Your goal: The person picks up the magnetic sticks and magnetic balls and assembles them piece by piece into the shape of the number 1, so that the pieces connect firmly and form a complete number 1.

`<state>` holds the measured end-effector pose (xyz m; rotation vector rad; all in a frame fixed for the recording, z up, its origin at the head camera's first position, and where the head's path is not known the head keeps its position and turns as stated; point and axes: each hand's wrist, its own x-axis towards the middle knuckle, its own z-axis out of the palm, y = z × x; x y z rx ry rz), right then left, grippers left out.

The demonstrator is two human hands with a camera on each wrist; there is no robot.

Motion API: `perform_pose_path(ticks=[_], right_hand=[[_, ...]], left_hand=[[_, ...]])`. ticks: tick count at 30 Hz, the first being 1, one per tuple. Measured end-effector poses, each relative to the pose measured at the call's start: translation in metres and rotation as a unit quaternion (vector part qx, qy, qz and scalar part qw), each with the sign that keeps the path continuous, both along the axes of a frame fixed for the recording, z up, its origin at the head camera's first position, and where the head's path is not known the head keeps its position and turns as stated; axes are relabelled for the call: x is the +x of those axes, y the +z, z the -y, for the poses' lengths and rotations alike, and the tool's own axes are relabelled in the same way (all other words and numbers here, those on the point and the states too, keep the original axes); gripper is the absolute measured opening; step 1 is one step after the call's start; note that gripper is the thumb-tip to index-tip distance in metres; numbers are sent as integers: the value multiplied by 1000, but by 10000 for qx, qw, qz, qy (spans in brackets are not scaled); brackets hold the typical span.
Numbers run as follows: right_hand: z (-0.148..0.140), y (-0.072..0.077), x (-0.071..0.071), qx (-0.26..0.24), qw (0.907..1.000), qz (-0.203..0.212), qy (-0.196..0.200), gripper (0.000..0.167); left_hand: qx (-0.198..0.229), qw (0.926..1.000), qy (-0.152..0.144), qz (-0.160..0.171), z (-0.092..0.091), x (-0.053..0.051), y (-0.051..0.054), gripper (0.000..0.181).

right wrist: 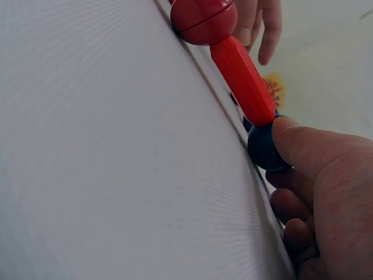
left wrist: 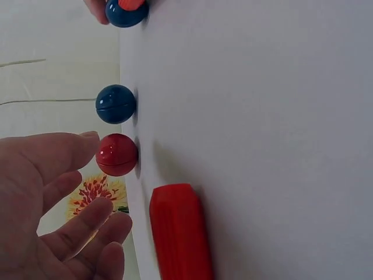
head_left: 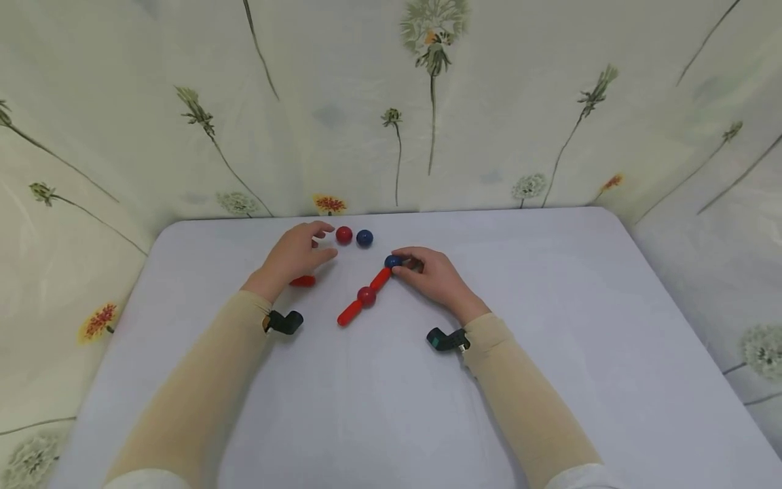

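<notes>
My right hand [head_left: 436, 275] pinches a blue ball [head_left: 393, 261] between thumb and fingers. That ball sits at the far end of a straight chain: a red rod [head_left: 381, 278], a red ball [head_left: 366, 296] and another red rod [head_left: 350, 313], joined end to end. In the right wrist view, thumb and fingertips lie on the blue ball [right wrist: 267, 149]. My left hand [head_left: 295, 252] holds nothing, its fingers loosely spread beside a loose red ball [head_left: 344, 235]. Just right of that stands a loose blue ball [head_left: 364, 238]. Under the left hand lies a separate red rod [head_left: 303, 281], partly hidden.
A white-covered table [head_left: 379, 407] carries everything. Behind it hangs a pale cloth [head_left: 330, 136] printed with dandelions and flowers, close to the table's back edge. Small dark cameras are strapped at the left wrist [head_left: 286, 322] and right wrist [head_left: 446, 338].
</notes>
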<state>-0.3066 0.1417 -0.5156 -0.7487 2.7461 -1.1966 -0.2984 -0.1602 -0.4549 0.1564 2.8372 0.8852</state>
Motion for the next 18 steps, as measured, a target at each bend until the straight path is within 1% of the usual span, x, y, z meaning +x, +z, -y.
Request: perform_pose_path(ticks=[3,8,10,15,18], right_hand=[[0,0,0,-23,10000,24,-19,40],[0,0,-1,-16,10000,8,16,40],[-1,-1,-2,7,10000,1,28,41],[-1,0,-2,7,10000,38,13,41],[-1,0,-1,-27,10000,52,15,41]], left_hand=[[8,9999,-69,115,-1,-7,3,53],[217,9992,-118,324,-2,-17,7,55],[216,9988,-148,420,-3,-22,8,56],[48,9977,-351,583,-6,-34,6,56],[31,9973,-387,618,-7,-39,3,56]])
